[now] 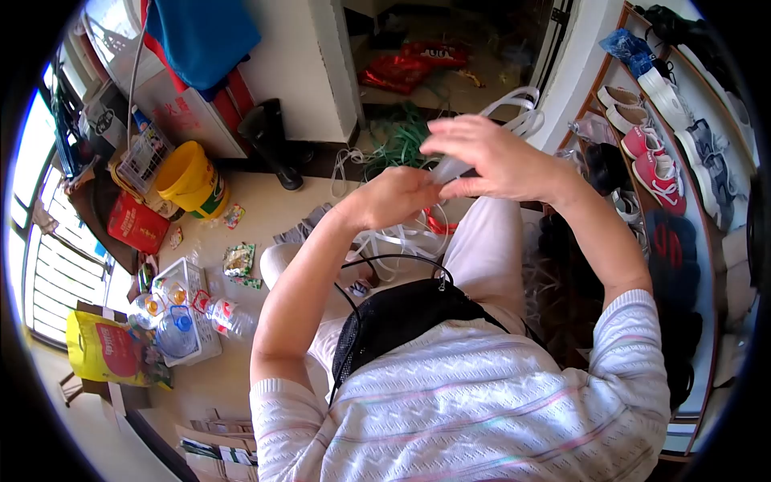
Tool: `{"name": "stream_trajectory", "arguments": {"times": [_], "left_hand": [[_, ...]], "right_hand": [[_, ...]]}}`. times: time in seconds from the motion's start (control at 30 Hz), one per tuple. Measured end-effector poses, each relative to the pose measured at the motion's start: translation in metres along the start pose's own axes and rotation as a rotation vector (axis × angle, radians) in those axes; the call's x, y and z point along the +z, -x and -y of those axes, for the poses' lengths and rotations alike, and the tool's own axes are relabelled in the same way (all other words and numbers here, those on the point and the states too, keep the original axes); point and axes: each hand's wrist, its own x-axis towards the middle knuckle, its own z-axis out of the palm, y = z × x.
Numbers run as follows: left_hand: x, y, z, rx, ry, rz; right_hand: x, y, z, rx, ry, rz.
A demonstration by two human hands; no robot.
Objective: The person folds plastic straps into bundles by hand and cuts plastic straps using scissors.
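In front of my knees, both hands are at a flat white plastic strap (454, 167). My left hand (392, 198) is closed, its thumb and fingers pinching the strap's lower end. My right hand (502, 161) curves around the strap from the right, with the thumb below and the fingers above. Loops of white strap (526, 116) stick out behind the right hand. More white strap (393, 241) lies in loose coils on the floor between my legs, near a red strip (438, 221). Beyond the hands is a tangle of green strapping (397, 140).
A shoe rack (691, 265) stands along the right. On the left are a yellow bucket (193, 181), a red container (138, 223), a white basket (205, 349) of plastic bottles and a yellow bag (104, 349). Black boots (269, 140) stand near the doorway, with red packaging (401, 72) beyond.
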Motion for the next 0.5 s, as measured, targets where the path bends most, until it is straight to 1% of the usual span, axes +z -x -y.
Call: {"name": "stream_trajectory", "arguments": {"times": [0.03, 0.07, 0.1, 0.17, 0.2, 0.27, 0.37, 0.4, 0.5], "left_hand": [[-0.005, 0.004, -0.001, 0.005, -0.047, 0.030], [-0.008, 0.008, -0.002, 0.008, -0.082, 0.057], [0.013, 0.008, -0.009, 0.035, -0.024, 0.118], [0.018, 0.003, -0.013, 0.096, -0.044, 0.175], [0.014, 0.003, -0.010, 0.105, -0.084, 0.205], [0.005, 0.007, -0.011, 0.106, -0.064, 0.235], [-0.004, 0.006, -0.011, 0.072, -0.060, 0.283], [-0.007, 0.006, -0.011, 0.050, -0.065, 0.300], [-0.009, 0.008, -0.014, 0.033, -0.050, 0.284]], "right_hand": [[0.008, -0.003, -0.006, 0.007, 0.031, 0.088], [0.013, 0.001, -0.006, 0.066, -0.058, 0.125], [0.003, 0.020, 0.003, 0.158, -0.151, 0.293], [0.003, 0.031, 0.002, 0.149, -0.159, 0.292], [0.009, 0.031, 0.003, 0.154, -0.198, 0.285], [0.017, 0.028, 0.002, 0.156, -0.262, 0.257], [0.017, 0.026, 0.008, 0.111, -0.227, 0.249], [0.022, 0.027, 0.009, 0.085, -0.164, 0.197], [0.022, 0.028, 0.011, 0.208, -0.199, 0.223]]}}
